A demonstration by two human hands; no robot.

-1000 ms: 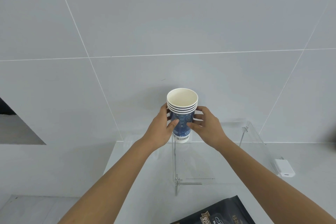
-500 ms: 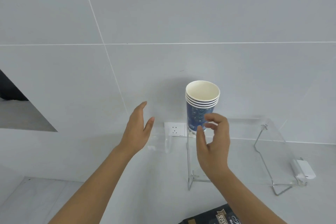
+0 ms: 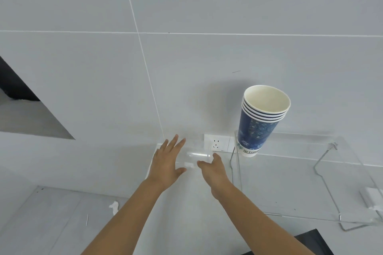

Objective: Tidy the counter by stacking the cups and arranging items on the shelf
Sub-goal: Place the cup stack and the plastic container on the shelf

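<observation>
The head view shows the stack of blue paper cups (image 3: 262, 122) standing upright at the left end of the clear acrylic shelf (image 3: 306, 147), likely parked near the wall for stability. Both hands are open and empty, the left hand (image 3: 167, 163) and right hand (image 3: 214, 174) reaching over the worktop (image 3: 186, 219) toward a transparent item (image 3: 193, 156), with the cups up to their right.

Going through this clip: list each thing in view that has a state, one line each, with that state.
stack of paper cups: nested, upright, mouths up, standing on the shelf's left end, nobody holding it.
clear acrylic shelf: standing on the counter, bearing only the cups.
wall socket: nothing plugged in.
left hand: open, fingers spread, empty.
right hand: open, empty.
white adapter: lying on the counter.
</observation>
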